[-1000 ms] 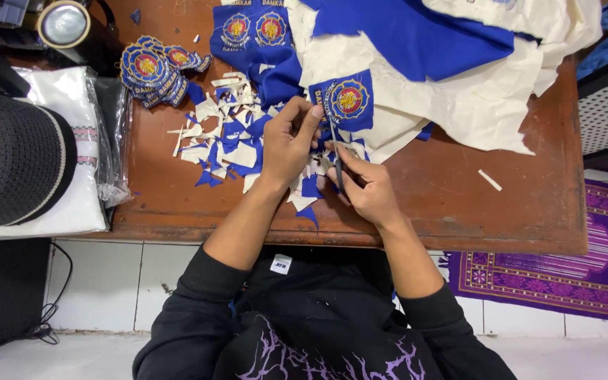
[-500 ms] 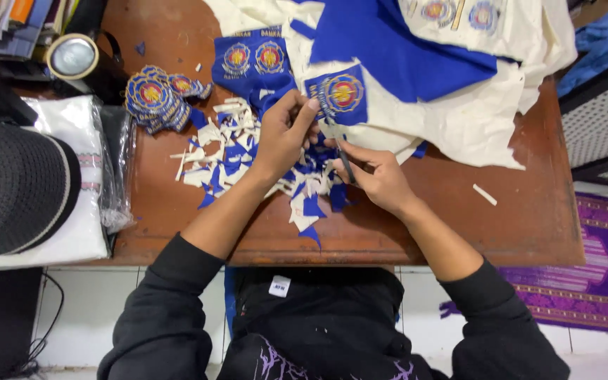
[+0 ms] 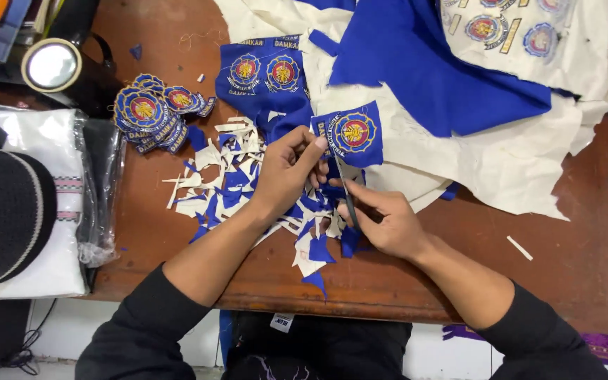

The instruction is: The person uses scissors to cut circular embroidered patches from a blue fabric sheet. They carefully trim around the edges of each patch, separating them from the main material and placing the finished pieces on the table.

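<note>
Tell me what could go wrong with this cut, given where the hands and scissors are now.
The left hand pinches the blue patch right beside the scissors held by the right hand, so the blades could nick a finger or cut into the embroidered emblem. The scraps piled under both hands reach the table edge; some may slide off or snag the blades.

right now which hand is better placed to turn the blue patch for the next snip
Left, probably: the left hand pinches the blue patch at its edge, while the right hand is occupied with the scissors.
</note>
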